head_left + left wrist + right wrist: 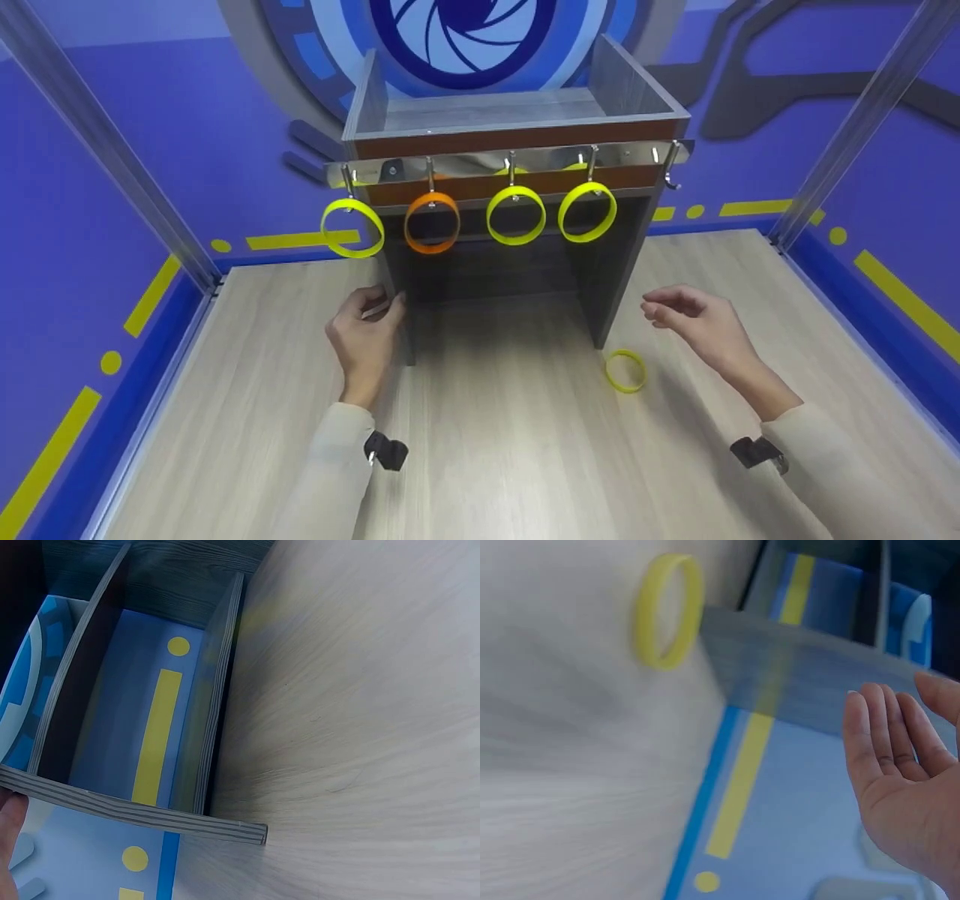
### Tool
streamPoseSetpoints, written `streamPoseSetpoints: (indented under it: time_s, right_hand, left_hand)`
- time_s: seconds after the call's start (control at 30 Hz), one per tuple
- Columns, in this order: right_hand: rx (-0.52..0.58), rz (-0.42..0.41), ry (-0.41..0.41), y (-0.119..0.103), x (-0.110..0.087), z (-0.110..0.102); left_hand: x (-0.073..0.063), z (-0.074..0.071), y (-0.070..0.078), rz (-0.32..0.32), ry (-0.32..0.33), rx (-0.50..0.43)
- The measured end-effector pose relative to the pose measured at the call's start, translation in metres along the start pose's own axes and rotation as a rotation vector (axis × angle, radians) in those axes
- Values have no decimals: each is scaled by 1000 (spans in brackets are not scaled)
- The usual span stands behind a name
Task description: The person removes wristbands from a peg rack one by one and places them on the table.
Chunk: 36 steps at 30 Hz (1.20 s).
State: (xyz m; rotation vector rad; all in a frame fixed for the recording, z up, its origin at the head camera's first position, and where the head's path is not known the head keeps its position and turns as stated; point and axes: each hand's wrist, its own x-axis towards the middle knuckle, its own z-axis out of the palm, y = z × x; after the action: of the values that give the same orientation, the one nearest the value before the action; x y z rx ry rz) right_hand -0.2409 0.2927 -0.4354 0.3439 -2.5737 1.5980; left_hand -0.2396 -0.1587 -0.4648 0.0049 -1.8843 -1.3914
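At the side panel (pixel 150 814), our left hand (pixel 364 337) is probably steadying the hook stand (pixel 517 134), can't tell if gripping; right hand (pixel 705 322) is empty, relaxed, near the unhung yellow ring (pixel 646 615).

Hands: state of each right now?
Left hand: at the grey side panel; gripping or not, can't tell.
Right hand: open, holding nothing.

The left hand (pixel 366 330) has its fingers loosely bent, thumb reaching toward the right hand (pixel 701 322). The right hand, well apart from it, turns its palm inward, four nearly straight fingers side by side, thumb separate. Behind the hands, bare wrists (pixel 361 393) lead into arms (pixel 322 472) in pale sleeves (pixel 832 465), stretched forward.
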Motion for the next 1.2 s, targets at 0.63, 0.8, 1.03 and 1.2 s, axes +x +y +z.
streamPoseSetpoints:
  time_s: [0.63,0.8,1.03,1.2]
  right_hand:
    - [214,-256,195,-81,8,18]
    - [259,-268,212,-92,17,24]
    - [462,-244,215,-105,29,32]
    - [493,-211,208,-110,37,39]
  left_hand:
    - [-2,0,0,-11,-10,-7]
    - [-2,0,0,-17,-11,-16]
    - [-1,1,0,-4,2,-11]
    - [-1,1,0,-12,1,-14]
